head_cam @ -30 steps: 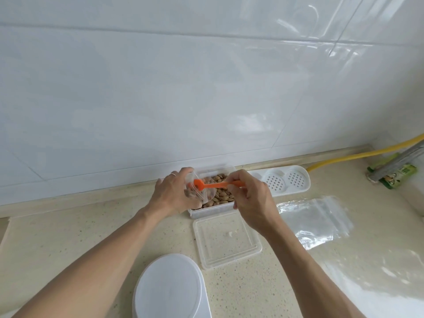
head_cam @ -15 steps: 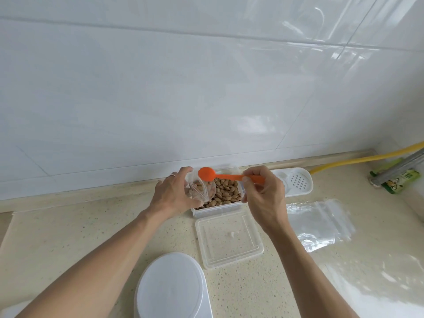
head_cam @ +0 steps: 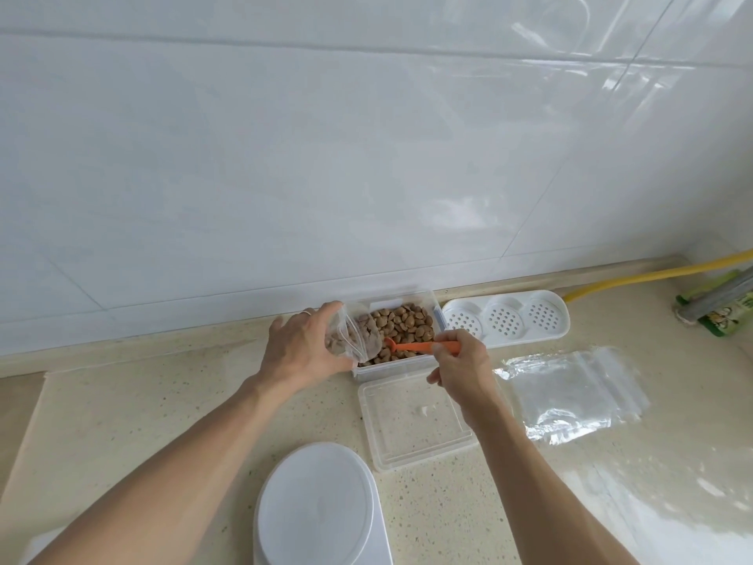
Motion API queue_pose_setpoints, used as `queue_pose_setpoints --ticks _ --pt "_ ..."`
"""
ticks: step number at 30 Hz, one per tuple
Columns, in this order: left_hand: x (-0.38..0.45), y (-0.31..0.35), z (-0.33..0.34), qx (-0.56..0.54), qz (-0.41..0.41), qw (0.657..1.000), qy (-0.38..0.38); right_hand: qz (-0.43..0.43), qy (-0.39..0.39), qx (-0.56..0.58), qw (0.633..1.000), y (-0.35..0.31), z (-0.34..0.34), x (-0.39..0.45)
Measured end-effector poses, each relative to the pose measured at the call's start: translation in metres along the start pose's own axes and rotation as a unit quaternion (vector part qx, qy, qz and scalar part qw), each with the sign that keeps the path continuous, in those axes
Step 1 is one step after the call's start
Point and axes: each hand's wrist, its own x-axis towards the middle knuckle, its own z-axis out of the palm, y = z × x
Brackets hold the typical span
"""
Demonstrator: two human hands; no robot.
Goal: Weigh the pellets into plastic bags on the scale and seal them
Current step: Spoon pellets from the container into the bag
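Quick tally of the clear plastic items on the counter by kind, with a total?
Bags: 2, one held, at least one flat
Pellet box: 1
Lid: 1
Total: 4

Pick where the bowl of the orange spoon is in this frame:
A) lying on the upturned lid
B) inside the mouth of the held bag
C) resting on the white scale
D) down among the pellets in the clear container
D: the right hand holds the orange spoon with its bowl dipped into the pellets in the clear container, beside the bag that the left hand holds.
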Motion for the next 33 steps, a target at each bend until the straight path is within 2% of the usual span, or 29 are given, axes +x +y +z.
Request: queue_pose_setpoints --ticks 3,6,12,15,17,20,23,28,33 --pt "-0.001 0.001 -0.002 0.034 0.008 0.999 0.002 0.059 0.046 0.090 0.993 -0.002 -0.003 -0.001" --pt "0.000 0.005 -0.004 0.076 0.007 0.997 0.015 0.091 0.057 0.149 0.983 -0.005 -0.013 -0.003" --pt "0.006 0.017 -0.005 0.106 -0.005 0.994 0.025 0.055 0.048 0.177 0.982 -0.024 -0.032 -0.011" --pt "0.010 0.022 -0.003 0.092 -0.011 0.995 0.027 -0.007 0.037 0.139 0.990 -0.042 -0.035 -0.018" --pt "0.011 0.025 -0.001 0.066 -0.002 0.997 0.028 -0.095 0.014 0.060 0.994 -0.052 -0.033 -0.026" --pt "0.011 0.027 0.003 -0.003 0.002 1.000 0.022 -0.257 -0.025 -0.066 0.964 -0.059 -0.026 -0.037" --pt "0.009 0.028 0.004 -0.054 -0.002 0.998 0.032 -0.320 -0.015 -0.123 0.939 -0.061 -0.027 -0.040" --pt "0.008 0.024 0.009 -0.075 -0.010 0.996 0.042 -0.315 0.004 -0.096 0.944 -0.068 -0.039 -0.041" --pt "0.003 0.017 0.014 -0.074 0.000 0.996 0.057 -0.187 0.115 0.004 0.976 -0.056 -0.048 -0.022"
